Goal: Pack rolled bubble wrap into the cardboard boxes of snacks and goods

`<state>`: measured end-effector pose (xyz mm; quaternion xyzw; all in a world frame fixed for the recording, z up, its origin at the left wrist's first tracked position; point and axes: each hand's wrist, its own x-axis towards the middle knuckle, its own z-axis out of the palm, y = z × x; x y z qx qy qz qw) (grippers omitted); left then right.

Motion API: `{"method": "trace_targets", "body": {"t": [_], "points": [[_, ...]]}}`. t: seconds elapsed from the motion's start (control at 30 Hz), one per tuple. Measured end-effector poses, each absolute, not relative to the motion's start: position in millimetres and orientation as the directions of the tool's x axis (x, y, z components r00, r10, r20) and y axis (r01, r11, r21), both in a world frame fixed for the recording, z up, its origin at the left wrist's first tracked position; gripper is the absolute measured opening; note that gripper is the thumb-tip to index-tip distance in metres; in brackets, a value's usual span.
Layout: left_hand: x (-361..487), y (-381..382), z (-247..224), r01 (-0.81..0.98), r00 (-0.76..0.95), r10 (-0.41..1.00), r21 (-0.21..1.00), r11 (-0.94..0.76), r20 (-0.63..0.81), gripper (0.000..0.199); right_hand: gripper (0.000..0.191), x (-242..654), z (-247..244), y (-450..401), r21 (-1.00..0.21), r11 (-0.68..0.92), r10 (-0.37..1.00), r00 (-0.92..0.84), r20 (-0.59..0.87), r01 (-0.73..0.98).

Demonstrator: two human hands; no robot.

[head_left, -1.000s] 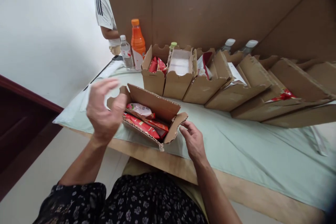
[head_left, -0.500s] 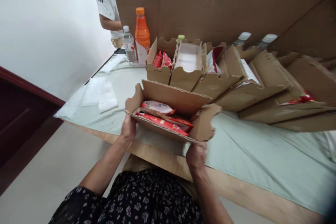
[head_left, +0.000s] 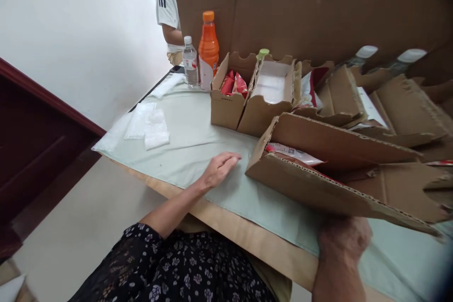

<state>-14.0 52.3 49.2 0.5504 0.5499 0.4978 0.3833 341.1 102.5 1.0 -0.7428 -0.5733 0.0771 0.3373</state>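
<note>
An open-topped cardboard box [head_left: 311,188] is slanted on the right, in front of a row of similar boxes. Inside it lie snack packets, the clearest being a white and pink packet [head_left: 293,152]. My right hand [head_left: 345,236] is at the lower edge of the box's near wall, gripping it from below; its fingertips are hidden by the cardboard. My left hand [head_left: 222,169] is low over the cloth to the left of the box, apart from it. Its fingers are loosely stretched with nothing in them.
Behind stands a row of cardboard boxes [head_left: 226,111] holding packets. A water bottle [head_left: 191,63] and an orange drink bottle [head_left: 208,49] stand at its left end. Clear plastic packets [head_left: 155,127] lie on the pale green cloth [head_left: 191,113]. A person's arm [head_left: 172,34] shows behind the cardboard panel [head_left: 300,4].
The box held between both hands has moved right, closer to the boxes on that side. My left hand has let go of it; my right hand went along with it. The view shifted.
</note>
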Motion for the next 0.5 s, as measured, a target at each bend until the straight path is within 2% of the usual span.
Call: {"method": "trace_targets", "body": {"t": [0.1,0.2,0.33,0.43,0.5], "points": [[-68.1,24.6,37.8,0.587,-0.289,0.924,0.809,-0.036,0.251,0.025,0.008,342.1,-6.0,98.1,-0.554,-0.031,0.912,0.250,0.325,0.832],[-128.7,-1.3,32.8,0.776,-0.432,0.852,0.604,0.185,0.295,0.023,0.019,344.0,-9.9,97.2,-0.539,-0.007,0.907,0.232,0.351,0.842],[-189.6,-19.0,37.0,0.802,-0.585,0.729,0.389,0.454,0.356,0.033,0.034,345.9,-11.6,98.9,-0.508,0.023,0.896,0.208,0.393,0.861],[-210.0,-14.5,37.5,0.778,-0.627,0.684,0.339,0.529,0.373,0.036,0.039,349.4,-12.2,102.0,-0.467,0.035,0.900,0.175,0.399,0.884],[-214.5,-7.5,34.8,0.773,-0.633,0.687,0.343,0.534,0.358,0.029,0.039,354.0,-12.8,104.8,-0.462,0.059,0.913,0.139,0.383,0.885]]}}
